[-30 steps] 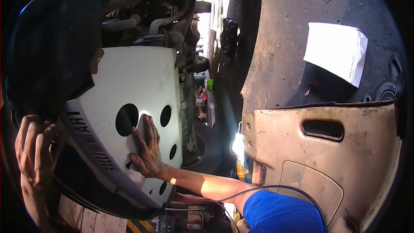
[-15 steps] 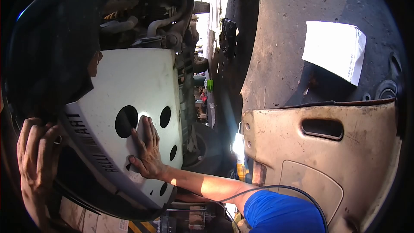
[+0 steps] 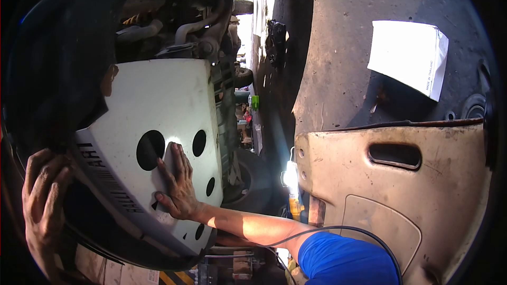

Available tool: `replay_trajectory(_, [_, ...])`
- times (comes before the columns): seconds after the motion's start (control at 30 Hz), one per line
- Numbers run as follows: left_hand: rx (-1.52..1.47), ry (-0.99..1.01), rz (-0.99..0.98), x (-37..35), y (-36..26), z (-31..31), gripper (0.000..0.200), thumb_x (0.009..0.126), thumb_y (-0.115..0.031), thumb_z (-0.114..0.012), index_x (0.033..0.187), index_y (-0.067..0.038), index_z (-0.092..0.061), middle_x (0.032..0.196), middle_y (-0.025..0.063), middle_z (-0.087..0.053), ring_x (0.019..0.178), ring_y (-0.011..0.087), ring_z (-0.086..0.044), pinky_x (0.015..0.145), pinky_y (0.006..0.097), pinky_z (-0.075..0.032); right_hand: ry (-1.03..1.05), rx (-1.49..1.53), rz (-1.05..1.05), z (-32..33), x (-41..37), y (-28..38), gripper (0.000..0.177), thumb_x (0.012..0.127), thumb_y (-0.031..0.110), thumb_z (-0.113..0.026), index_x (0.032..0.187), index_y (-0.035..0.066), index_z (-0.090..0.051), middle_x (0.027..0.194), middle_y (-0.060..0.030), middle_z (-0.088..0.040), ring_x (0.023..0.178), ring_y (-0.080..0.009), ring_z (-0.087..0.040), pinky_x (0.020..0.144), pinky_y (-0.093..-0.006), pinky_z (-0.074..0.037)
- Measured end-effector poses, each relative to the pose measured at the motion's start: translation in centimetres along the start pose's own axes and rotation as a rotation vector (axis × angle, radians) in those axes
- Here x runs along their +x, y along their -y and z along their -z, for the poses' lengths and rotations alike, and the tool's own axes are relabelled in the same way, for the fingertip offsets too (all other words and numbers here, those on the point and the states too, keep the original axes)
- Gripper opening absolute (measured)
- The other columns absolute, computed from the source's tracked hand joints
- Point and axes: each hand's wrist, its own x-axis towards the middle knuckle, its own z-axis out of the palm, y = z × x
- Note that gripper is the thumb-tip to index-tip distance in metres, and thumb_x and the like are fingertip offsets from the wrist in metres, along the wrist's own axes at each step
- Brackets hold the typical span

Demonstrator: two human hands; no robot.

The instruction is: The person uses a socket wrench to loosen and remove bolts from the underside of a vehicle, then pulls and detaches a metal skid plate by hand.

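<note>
My right hand (image 3: 182, 190) lies flat on a white skid plate (image 3: 158, 89), its fingers stretched out and slightly spread. The plate has several dark round holes and lettering along its left edge; a large hole is just left of my fingertips. At the left edge of the view, my left hand (image 3: 45, 200) has its fingers curled against the edge of a dark bumper (image 3: 53, 89). Its thumb and fingertips are partly hidden. The underbody parts (image 3: 195, 31) of the vehicle show above the plate.
A lit work lamp (image 3: 291, 179) with a yellow handle stands right of my forearm. A black cable (image 3: 348, 227) crosses my blue sleeve. A worn tan panel (image 3: 327, 163) fills the lower right. A white box (image 3: 404, 50) sits on the dark ground, upper right.
The view has shifted slightly, so the plate and bumper appear a little farther left. My right hand stays flat on the plate; my left hand stays at the bumper edge.
</note>
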Motion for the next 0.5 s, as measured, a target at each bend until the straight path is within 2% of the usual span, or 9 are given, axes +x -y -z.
replay_trajectory(0.07, [0.024, 0.015, -0.002, -0.8, 0.5, -0.9, 0.032, 0.072, 0.002, -0.075, 0.102, 0.006, -0.064, 0.105, 0.0197, -0.067, 0.103, 0.0379, -0.063, 0.081, 0.0453, -0.055, -0.005, -0.002, 0.004, -0.1, 0.0, 0.0, 0.077, 0.103, 0.055, -0.041, 0.164, 0.011, -0.025, 0.166, -0.0346, -0.008, 0.155, -0.0524, -0.009, 0.123, -0.0614, -0.011])
replay_trajectory(0.13, [0.042, 0.003, 0.089, -0.7, 0.2, -0.8, 0.036, 0.069, 0.007, -0.075, 0.103, 0.003, -0.061, 0.104, 0.0199, -0.064, 0.096, 0.0371, -0.062, 0.074, 0.0442, -0.053, -0.004, -0.011, 0.003, 0.0, 0.0, 0.1, 0.077, 0.103, 0.055, -0.041, 0.164, 0.011, -0.025, 0.166, -0.0346, -0.008, 0.155, -0.0525, -0.01, 0.123, -0.0615, -0.011])
replay_trajectory(0.2, [0.092, -0.009, 0.097, -1.3, 0.9, -1.5, 0.038, 0.068, 0.008, -0.075, 0.103, 0.004, -0.062, 0.106, 0.0204, -0.065, 0.097, 0.037, -0.063, 0.076, 0.0436, -0.054, 0.007, -0.009, -0.011, 0.1, -0.1, 0.2, 0.077, 0.103, 0.056, -0.041, 0.164, 0.011, -0.025, 0.166, -0.0346, -0.008, 0.155, -0.0526, -0.01, 0.123, -0.0615, -0.012])
replay_trajectory(0.3, [0.054, -0.054, 0.028, -0.4, 0.3, -1.2, 0.045, 0.069, 0.005, -0.079, 0.112, 0.001, -0.067, 0.116, 0.0189, -0.067, 0.104, 0.0366, -0.065, 0.083, 0.0427, -0.056, 0.009, -0.001, -0.005, 0.2, 0.0, 0.2, 0.076, 0.104, 0.054, -0.041, 0.163, 0.008, -0.027, 0.165, -0.0362, -0.008, 0.153, -0.0546, -0.011, 0.122, -0.0624, -0.012])
replay_trajectory(0.37, [0.05, -0.008, 0.036, 0.5, -0.7, -0.5, 0.046, 0.073, 0.002, -0.078, 0.118, -0.001, -0.069, 0.123, 0.0175, -0.068, 0.108, 0.0366, -0.066, 0.087, 0.0433, -0.056, 0.006, 0.001, 0.001, 0.2, 0.0, 0.1, 0.075, 0.104, 0.053, -0.04, 0.162, 0.007, -0.028, 0.165, -0.0369, -0.008, 0.153, -0.0555, -0.011, 0.122, -0.0629, -0.012])
replay_trajectory(0.47, [0.025, 0.137, -0.002, 0.2, -0.8, 0.7, 0.036, 0.084, -0.002, -0.069, 0.12, -0.001, -0.071, 0.13, 0.0171, -0.068, 0.112, 0.0371, -0.065, 0.094, 0.0474, -0.053, 0.004, -0.001, 0.01, 0.1, 0.0, 0.1, 0.075, 0.104, 0.053, -0.04, 0.162, 0.008, -0.028, 0.165, -0.0365, -0.008, 0.153, -0.0554, -0.012, 0.122, -0.0629, -0.012])
replay_trajectory(0.5, [0.022, 0.156, 0.03, 0.2, -0.9, 0.7, 0.036, 0.084, -0.002, -0.068, 0.12, -0.001, -0.071, 0.13, 0.0169, -0.068, 0.112, 0.0371, -0.065, 0.094, 0.0478, -0.053, 0.003, -0.003, 0.011, 0.1, 0.0, 0.1, 0.075, 0.104, 0.054, -0.04, 0.162, 0.008, -0.028, 0.165, -0.0363, -0.008, 0.153, -0.0554, -0.012, 0.122, -0.0629, -0.013])
